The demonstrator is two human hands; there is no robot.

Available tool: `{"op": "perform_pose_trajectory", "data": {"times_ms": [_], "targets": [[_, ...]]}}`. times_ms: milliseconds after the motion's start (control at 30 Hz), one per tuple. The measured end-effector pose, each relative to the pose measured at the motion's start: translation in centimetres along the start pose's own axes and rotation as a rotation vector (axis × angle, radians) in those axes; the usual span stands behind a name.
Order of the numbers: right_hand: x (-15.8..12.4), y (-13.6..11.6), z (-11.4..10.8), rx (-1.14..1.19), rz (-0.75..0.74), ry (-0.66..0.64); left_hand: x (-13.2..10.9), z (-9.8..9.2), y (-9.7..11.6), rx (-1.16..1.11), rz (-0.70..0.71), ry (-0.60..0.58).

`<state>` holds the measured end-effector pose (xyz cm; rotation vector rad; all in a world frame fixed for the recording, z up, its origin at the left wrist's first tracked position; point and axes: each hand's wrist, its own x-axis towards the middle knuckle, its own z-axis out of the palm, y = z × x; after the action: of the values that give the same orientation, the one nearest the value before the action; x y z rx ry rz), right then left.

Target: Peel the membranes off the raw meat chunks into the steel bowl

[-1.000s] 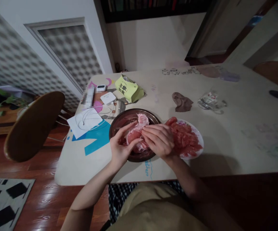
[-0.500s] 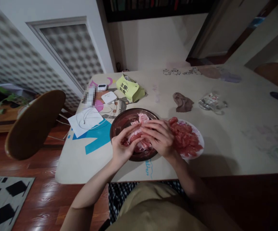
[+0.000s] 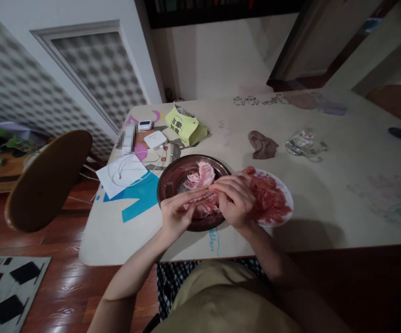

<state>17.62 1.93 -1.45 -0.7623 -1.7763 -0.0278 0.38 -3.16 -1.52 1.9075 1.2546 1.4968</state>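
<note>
A dark metal bowl (image 3: pixel 167 175) stands near the table's front edge with pieces of raw meat (image 3: pixel 205 173) in it, pink with white fat. Over the bowl, my left hand (image 3: pixel 178 208) pinches a strip of raw meat between thumb and fingers. My right hand (image 3: pixel 235 196) closes on the same strip from the other side, its fingertips meeting the left ones; the fingers hide most of it. Just right of the bowl, partly behind my right hand, a white plate (image 3: pixel 289 199) with a floral pattern holds a heap of red raw meat (image 3: pixel 270 196).
Behind the bowl are a yellow-green packet (image 3: pixel 185 127), a white box (image 3: pixel 155 139) with a cable, a small white device (image 3: pixel 145 125) and a paper sheet (image 3: pixel 121 175). A brown cloth (image 3: pixel 263 144) and clear plastic packaging (image 3: pixel 304 142) lie farther right. A wooden chair (image 3: pixel 50 180) stands left.
My right hand has turned and its fingers have curled more. The piece between my hands is more covered, and more meat shows in the bowl behind them. The view has shifted slightly.
</note>
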Motion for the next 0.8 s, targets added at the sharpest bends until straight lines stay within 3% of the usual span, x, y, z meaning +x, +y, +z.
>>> {"op": "perform_pose_trajectory", "data": {"times_ms": [133,333,800], "targets": [[0.2,0.4,0.0,0.056,0.081,0.015,0.2,0.2,-0.3,-0.039,-0.034,0.051],[0.2,1.5,-0.3,-0.067,0.131,0.095,0.6,0.3,-0.4,-0.111,-0.126,0.157],[0.0,0.5,0.8,0.074,0.187,-0.124,0.9,0.5,-0.4,-0.152,-0.145,0.298]]}}
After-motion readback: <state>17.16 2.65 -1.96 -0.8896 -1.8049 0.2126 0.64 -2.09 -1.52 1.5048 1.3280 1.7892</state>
